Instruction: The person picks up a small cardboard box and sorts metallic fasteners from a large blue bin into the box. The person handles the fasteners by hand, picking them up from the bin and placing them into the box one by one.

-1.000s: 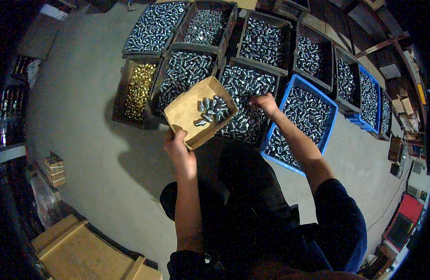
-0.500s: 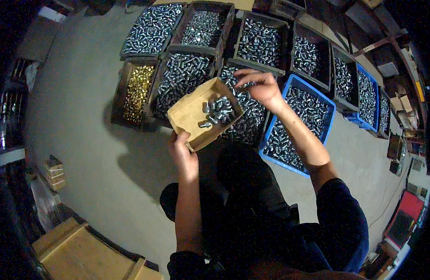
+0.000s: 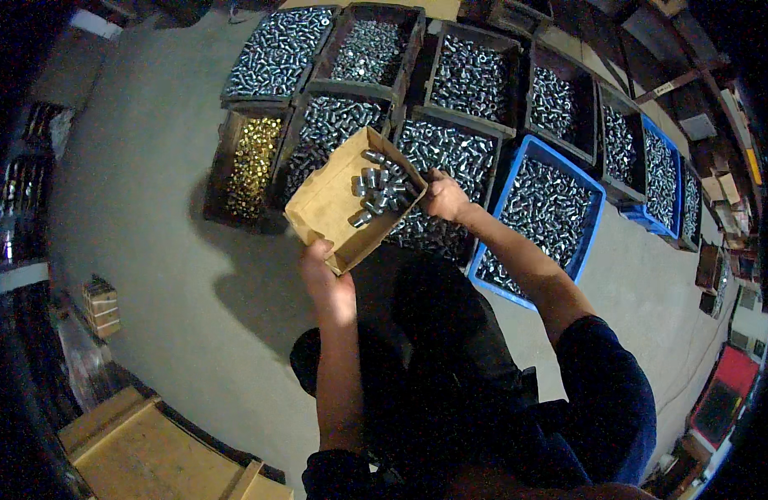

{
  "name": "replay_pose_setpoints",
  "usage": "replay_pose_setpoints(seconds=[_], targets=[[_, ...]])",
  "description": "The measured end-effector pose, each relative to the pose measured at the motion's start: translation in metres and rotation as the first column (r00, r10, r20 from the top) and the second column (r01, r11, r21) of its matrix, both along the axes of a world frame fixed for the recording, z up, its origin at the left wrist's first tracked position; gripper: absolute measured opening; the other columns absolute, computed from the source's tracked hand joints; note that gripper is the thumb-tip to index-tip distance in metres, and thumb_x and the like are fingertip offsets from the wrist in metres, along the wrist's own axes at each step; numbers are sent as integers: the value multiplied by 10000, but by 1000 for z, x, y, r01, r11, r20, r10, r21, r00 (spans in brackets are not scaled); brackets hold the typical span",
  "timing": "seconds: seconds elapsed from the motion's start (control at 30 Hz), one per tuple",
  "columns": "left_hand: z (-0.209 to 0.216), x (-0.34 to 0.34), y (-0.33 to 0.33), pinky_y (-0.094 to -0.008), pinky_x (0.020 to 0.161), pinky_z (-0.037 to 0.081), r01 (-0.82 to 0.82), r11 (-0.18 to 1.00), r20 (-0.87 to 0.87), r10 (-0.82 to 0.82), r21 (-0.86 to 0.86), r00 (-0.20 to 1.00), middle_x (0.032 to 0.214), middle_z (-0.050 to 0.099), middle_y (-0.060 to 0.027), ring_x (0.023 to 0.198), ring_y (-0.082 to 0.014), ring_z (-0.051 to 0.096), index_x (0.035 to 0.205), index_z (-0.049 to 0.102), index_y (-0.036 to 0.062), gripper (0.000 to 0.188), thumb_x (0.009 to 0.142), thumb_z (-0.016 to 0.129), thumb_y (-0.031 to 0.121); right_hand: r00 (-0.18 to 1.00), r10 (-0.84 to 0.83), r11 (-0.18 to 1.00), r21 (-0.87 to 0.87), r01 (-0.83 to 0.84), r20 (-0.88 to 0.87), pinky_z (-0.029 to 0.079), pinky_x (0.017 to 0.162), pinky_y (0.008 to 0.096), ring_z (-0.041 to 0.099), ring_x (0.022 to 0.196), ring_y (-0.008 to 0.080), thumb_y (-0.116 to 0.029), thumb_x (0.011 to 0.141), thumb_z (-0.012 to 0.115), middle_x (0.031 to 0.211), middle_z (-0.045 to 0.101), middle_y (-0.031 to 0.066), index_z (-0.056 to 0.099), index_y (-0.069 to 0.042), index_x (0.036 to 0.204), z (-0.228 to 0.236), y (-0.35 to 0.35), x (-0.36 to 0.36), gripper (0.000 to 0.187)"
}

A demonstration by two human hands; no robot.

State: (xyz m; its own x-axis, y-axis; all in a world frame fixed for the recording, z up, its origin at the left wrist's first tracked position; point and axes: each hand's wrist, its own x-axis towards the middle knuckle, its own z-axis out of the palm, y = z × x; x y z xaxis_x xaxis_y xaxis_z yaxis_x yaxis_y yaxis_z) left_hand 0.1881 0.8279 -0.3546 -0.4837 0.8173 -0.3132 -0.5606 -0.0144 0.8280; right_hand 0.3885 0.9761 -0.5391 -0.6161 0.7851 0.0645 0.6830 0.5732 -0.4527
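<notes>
A shallow open cardboard box (image 3: 327, 202) is held tilted above the bins. Several silvery metal fittings (image 3: 382, 190), short and cylindrical, lie heaped toward its right side. My left hand (image 3: 324, 275) grips the near left corner, thumb over the rim and the other fingers hidden underneath. At the right wall, my right hand (image 3: 447, 198) is closed against the cardboard edge; most of its fingertips are out of sight. Just beneath the box and the right hand stands a dark bin full of similar metal fittings (image 3: 446, 154).
A blue crate (image 3: 599, 218) of fittings stands right of the bin. Behind are rows of dark bins, one with brass-coloured pieces (image 3: 255, 158). A wooden crate (image 3: 163, 450) sits at the lower left, a small bundled stack (image 3: 101, 307) beyond it. Shelving (image 3: 721, 108) lines the right.
My right hand has come down and left from over the bin, its spread fingers closing at the box's right edge. The box has shifted slightly left, and the fittings inside lie differently.
</notes>
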Motion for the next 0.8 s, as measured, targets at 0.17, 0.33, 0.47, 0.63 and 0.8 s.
replay_pose_setpoints(seconds=[0.17,0.33,0.47,0.63,0.8], targets=[[-8,-3,1,-346,865,403,-1,991,-46,-5,-131,999,1050,502,-64,984,-196,497,1118,471,23,406,756,517,200,984,69,997,-42,-63,163,470,773,380,554,843,320,-210,631,613,849,620,107,653,-130,863,-38,13,26,249],[-11,-11,7,-371,821,447,-144,968,46,157,-207,987,984,539,-114,922,-232,548,1084,482,-52,411,682,498,30,997,71,993,96,-71,1,488,686,368,586,740,273,-235,656,595,776,622,101,638,-74,702,-62,1,4,173],[-19,-9,7,-369,824,442,-100,979,44,109,-176,993,991,540,-113,923,-234,547,1098,484,-51,433,670,499,13,999,47,997,-67,-46,21,495,668,353,603,726,270,-248,694,588,775,632,115,636,-73,825,-19,3,11,224],[-27,-16,9,-347,837,430,-98,979,43,108,-181,993,991,548,-109,922,-228,547,1084,510,-56,423,664,494,-5,961,-108,924,-381,2,-256,497,719,314,612,765,244,-108,709,588,869,634,127,639,-53,871,6,-1,25,178],[-23,-11,12,-335,837,428,-114,982,38,121,-153,992,1001,551,-107,920,-223,547,1083,518,-56,426,659,493,-9,665,-469,719,-689,-95,-581,524,680,301,628,798,210,-95,740,565,927,644,158,632,77,911,0,17,65,252]])
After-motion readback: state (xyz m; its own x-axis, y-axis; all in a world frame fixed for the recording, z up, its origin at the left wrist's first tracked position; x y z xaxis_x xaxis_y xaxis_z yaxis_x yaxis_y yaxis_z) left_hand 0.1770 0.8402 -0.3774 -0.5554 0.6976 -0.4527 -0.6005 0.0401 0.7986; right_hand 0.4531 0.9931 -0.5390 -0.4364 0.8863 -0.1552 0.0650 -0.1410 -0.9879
